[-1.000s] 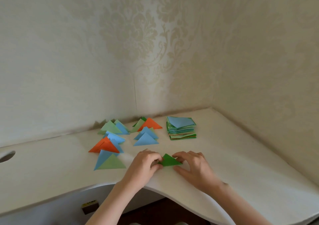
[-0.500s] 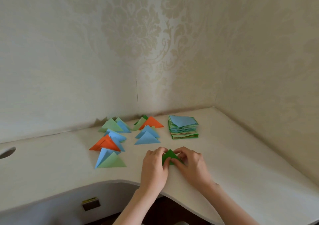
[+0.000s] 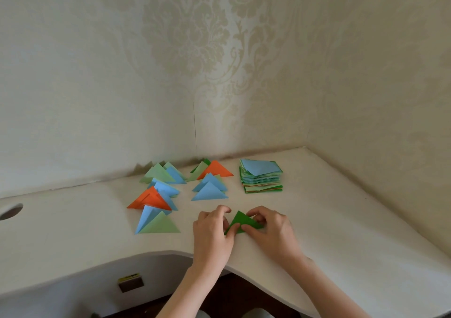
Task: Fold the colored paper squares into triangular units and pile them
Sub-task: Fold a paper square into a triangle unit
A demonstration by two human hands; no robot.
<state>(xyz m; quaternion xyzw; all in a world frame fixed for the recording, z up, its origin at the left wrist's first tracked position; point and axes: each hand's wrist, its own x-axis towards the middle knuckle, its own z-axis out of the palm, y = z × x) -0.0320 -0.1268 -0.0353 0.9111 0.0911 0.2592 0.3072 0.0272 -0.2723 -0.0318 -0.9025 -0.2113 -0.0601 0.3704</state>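
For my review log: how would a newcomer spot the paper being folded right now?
Start at the white desk. In front of the finished triangles, both hands pinch one piece. It is dark green and the only paper being held.

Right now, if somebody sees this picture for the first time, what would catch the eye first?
Probably the dark green folded paper triangle near the front edge of the white table, pinched between the left hand and the right hand. Behind it lie scattered blue, light green and orange folded paper triangles, with a stack of unfolded coloured paper squares to their right.
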